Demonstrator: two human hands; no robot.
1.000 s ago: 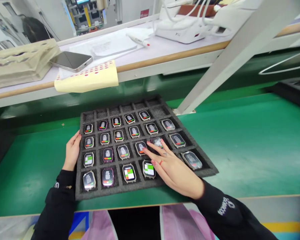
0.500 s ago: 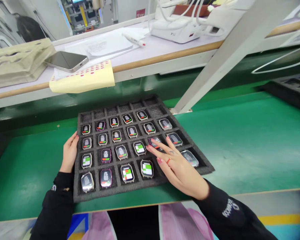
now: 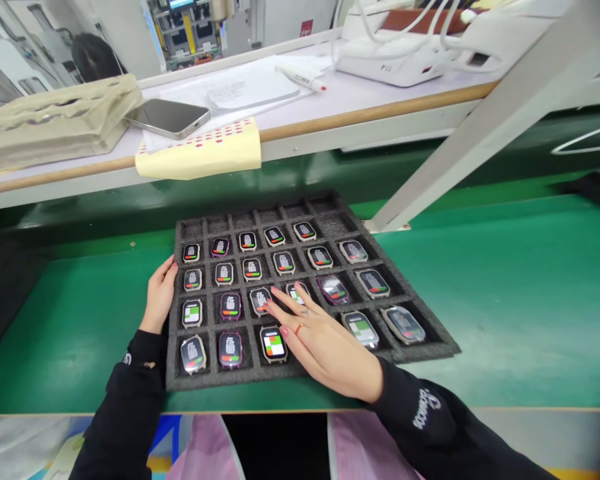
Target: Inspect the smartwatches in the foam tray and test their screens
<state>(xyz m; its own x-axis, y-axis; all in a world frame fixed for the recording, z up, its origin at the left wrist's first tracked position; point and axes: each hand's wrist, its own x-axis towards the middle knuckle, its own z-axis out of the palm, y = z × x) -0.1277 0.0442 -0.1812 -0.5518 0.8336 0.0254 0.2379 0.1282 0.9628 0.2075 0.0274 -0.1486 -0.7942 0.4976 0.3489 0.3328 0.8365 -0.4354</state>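
Note:
A dark grey foam tray lies on the green bench, its compartments holding several square smartwatches with lit screens. My left hand grips the tray's left edge, some fingers hidden behind it. Over the front middle of the tray is my right hand, fingers spread and holding nothing. Its index fingertip is at a silver smartwatch with white text and a red-green bar; whether it presses the screen I cannot tell. Just below, another smartwatch shows coloured blocks. A purple-cased smartwatch sits to the left. The hand partly covers one watch.
Above the bench runs a shelf with a phone, paper sheets, a marker pen, a cardboard tray and a white cabled box. A slanted white post meets the bench behind the tray's right side.
My right hand has moved left across the tray, uncovering watches on the right. My left hand stays at the tray's edge. The whole view has shifted slightly.

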